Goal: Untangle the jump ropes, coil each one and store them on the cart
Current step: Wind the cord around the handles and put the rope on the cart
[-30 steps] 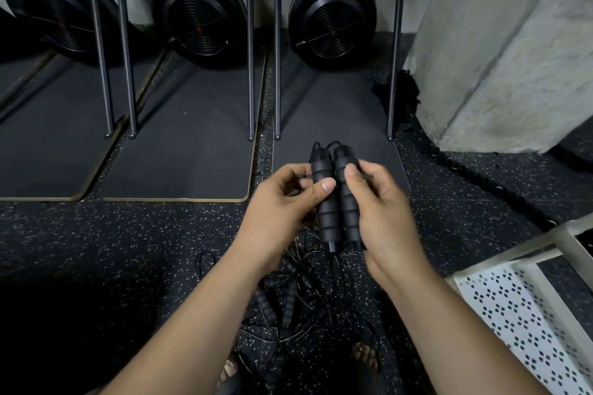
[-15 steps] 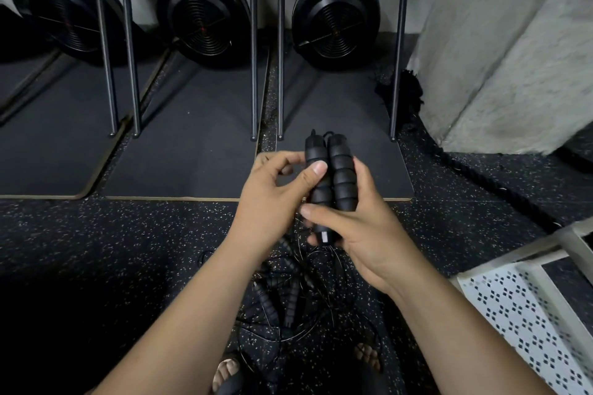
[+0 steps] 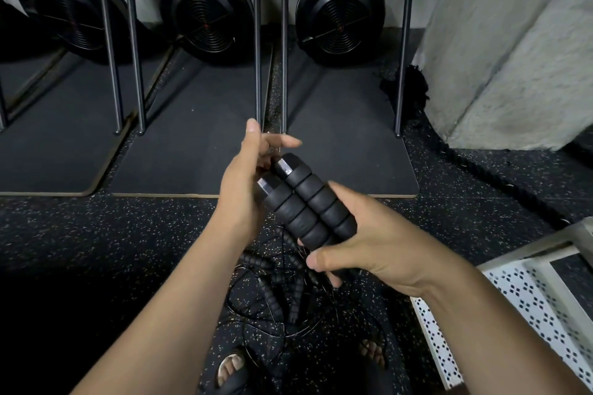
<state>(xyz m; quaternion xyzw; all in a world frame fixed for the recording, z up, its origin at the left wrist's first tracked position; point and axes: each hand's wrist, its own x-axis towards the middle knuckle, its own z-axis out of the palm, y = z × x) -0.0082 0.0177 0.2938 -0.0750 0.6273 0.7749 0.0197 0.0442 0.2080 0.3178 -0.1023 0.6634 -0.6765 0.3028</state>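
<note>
Jump ropes (image 3: pixel 282 292) on floor (image 3: pixel 128 250), beside cart (image 3: pixel 519 301)

Paired handles (image 3: pixel 305 202) at centre; left hand (image 3: pixel 244 183) at their 9 o'clock, right hand (image 3: pixel 369 247) at 4. Rope tangle (image 3: pixel 282 292) on floor at 6. Cart (image 3: pixel 526 298) at 4. Mats (image 3: pixel 192 144) at 11 to 12, flywheels (image 3: pixel 340 13) behind. Pillar (image 3: pixel 513 51) at 2.

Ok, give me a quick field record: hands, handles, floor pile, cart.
right hand: grips the lower ends of two black handles, held side by side
left hand: fingers straight, against the handles' upper ends
floor pile: tangled ropes between the feet
cart: white, perforated, lower right; no rope on the part in view
</note>
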